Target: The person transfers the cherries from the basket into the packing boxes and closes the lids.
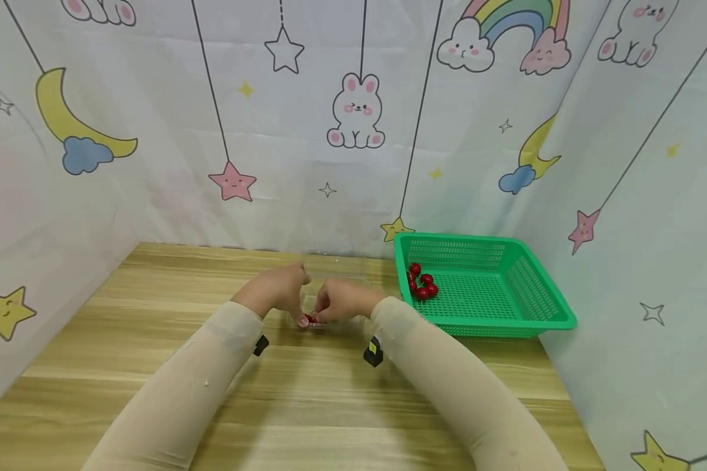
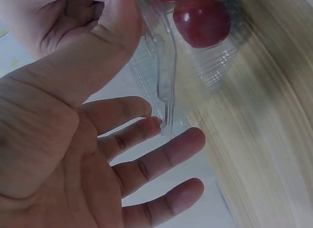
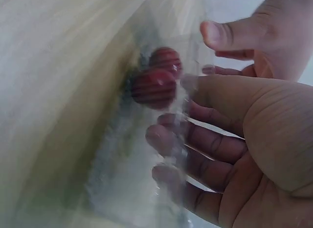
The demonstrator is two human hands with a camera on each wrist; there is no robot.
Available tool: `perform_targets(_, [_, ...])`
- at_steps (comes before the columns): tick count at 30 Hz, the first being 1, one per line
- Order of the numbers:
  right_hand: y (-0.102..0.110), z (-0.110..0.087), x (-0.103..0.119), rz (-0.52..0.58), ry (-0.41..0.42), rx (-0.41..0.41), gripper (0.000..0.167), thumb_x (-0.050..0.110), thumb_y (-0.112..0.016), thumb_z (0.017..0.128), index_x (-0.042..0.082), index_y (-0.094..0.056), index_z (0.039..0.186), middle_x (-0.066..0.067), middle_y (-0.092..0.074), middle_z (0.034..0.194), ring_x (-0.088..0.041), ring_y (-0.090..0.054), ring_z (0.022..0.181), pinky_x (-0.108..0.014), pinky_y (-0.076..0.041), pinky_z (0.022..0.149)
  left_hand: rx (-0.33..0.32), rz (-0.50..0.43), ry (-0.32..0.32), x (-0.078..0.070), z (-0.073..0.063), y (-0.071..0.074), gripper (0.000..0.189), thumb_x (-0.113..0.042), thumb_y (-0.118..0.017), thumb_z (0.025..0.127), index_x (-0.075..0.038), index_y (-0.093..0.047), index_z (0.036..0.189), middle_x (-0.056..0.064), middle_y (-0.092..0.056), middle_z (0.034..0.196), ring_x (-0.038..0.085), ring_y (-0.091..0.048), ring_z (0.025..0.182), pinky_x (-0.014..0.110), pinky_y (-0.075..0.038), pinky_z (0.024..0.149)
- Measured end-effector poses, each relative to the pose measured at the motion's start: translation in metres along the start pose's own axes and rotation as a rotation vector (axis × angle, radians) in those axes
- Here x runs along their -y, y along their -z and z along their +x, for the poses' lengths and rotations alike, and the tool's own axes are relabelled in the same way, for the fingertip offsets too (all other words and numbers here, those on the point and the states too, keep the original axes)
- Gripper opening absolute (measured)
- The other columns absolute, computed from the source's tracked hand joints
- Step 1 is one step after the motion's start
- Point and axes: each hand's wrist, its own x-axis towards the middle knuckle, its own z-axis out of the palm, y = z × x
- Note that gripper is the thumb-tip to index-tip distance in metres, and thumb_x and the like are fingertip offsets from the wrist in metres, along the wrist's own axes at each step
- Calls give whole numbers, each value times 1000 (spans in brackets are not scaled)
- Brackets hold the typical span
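A clear plastic box (image 1: 309,302) lies on the table between the two hands, a transparent flap (image 1: 336,265) rising at its far side. Two round red fruits (image 3: 154,88) show inside near the front wall; the left wrist view shows one red fruit (image 2: 202,20) fully. My left hand (image 1: 279,291) holds the box's thin rim, thumb at the edge and the other fingers (image 2: 168,154) spread below. My right hand (image 1: 344,299) grips the same rim close by, its fingertips (image 3: 161,140) seen through the plastic and blurred.
To the right stands a green perforated basket (image 1: 556,324) with several red fruits (image 1: 424,288) gathered at its left side. The wooden table (image 1: 171,281) ends at patterned cloth walls (image 1: 171,131) behind and on both sides.
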Motion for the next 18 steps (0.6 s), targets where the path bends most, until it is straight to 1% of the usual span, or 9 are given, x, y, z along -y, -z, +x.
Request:
perform_targets(3, [8,-4,-4,13,-22,-8,16,16,-76,110,8,-88,116,-6,-87,111,-11,-76,89,-31,-66,84,11,-6,7,-1,1,1,112,-44,-106,79,-5,-53,170,22,-32,185,47,-56,156,63,-54,124])
perform_targets(6, [23,-13,-8,15,-59,-18,18,20,-74,112,9,-86,120,-6,-85,116,-15,-77,97,-36,-67,91,18,-11,16,0,2,1,112,-45,-105,80,-6,-52,170,20,-34,184,47,-54,158,64,-52,125])
perform_targets(9, [45,-29,-12,20,-119,-39,23,26,-71,114,10,-85,126,-5,-83,121,-20,-78,106,-41,-67,96,17,-9,19,-1,2,-1,112,-46,-105,80,-6,-52,170,20,-34,184,48,-51,160,66,-49,128])
perform_targets(11, [61,-40,-17,36,-163,-62,26,28,-70,115,11,-84,129,-5,-82,124,-23,-79,110,-43,-67,97,10,-4,18,-1,2,-1,113,-46,-106,79,-6,-53,170,21,-33,185,49,-49,161,67,-47,129])
perform_targets(14, [82,-56,-27,76,-224,-94,30,31,-68,116,11,-81,135,-8,-81,130,-26,-79,114,-44,-67,99,-5,3,18,-2,1,-2,112,-45,-107,79,-5,-54,169,20,-38,182,50,-52,159,67,-48,128])
perform_targets(18, [104,-74,-47,80,-271,-141,31,31,-69,116,11,-80,136,-10,-80,136,-26,-79,115,-45,-67,101,-15,1,21,-2,2,-2,111,-44,-107,79,-4,-55,168,19,-44,177,48,-56,156,65,-50,126])
